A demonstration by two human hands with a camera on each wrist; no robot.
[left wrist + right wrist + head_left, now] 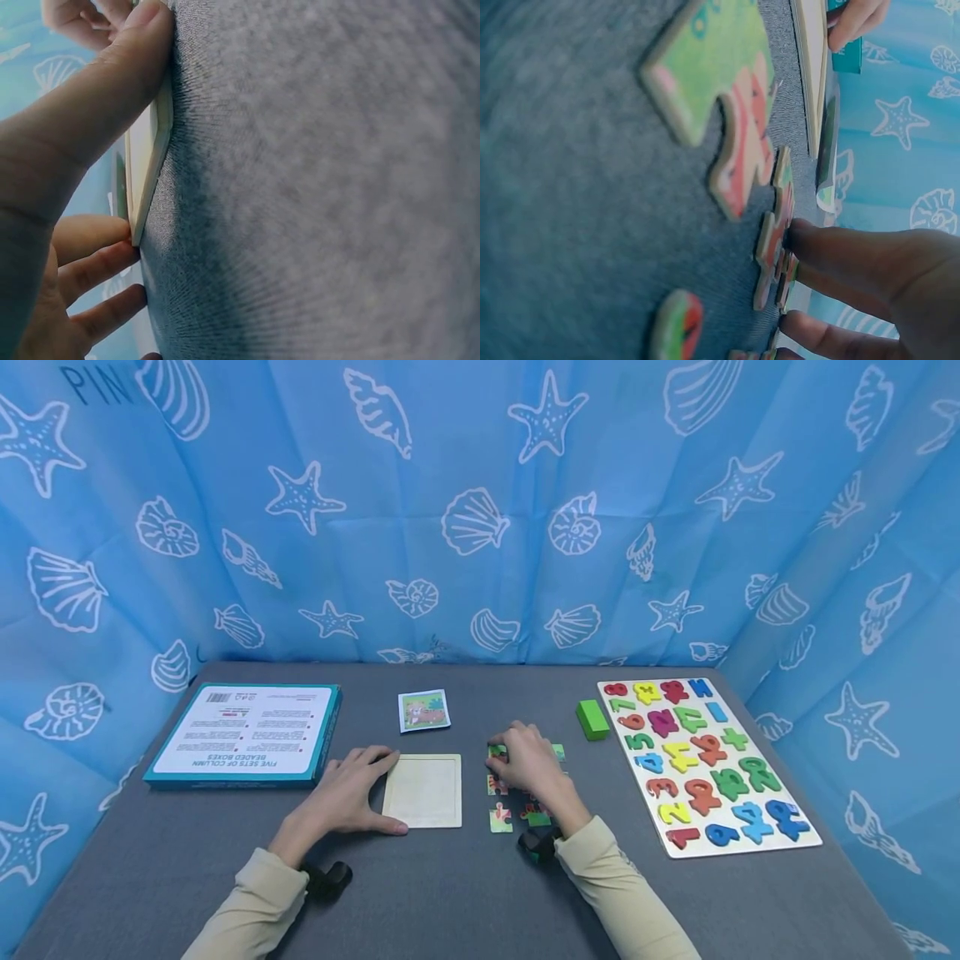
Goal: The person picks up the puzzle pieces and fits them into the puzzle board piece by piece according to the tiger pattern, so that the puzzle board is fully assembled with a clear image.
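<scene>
In the head view, a square wooden tray [423, 791] lies flat in the middle of the table. My left hand [348, 793] holds its left side, thumb at the near corner and index finger at the far one. To the right, my right hand [532, 764] pinches a small jigsaw piece [497, 750] at the far left of a group of pieces. Other loose pieces [500, 817] lie beneath and around this hand, partly hidden by it. In the right wrist view, a green and red jigsaw piece [712, 75] lies close to the camera.
A picture card [423, 710] lies beyond the tray. On the left is a teal and white box [243, 731]. A green block [592, 720] stands right of the pieces, beside a white board [757, 797] of coloured numbers and shapes. A blue shell-patterned curtain [480, 568] hangs behind.
</scene>
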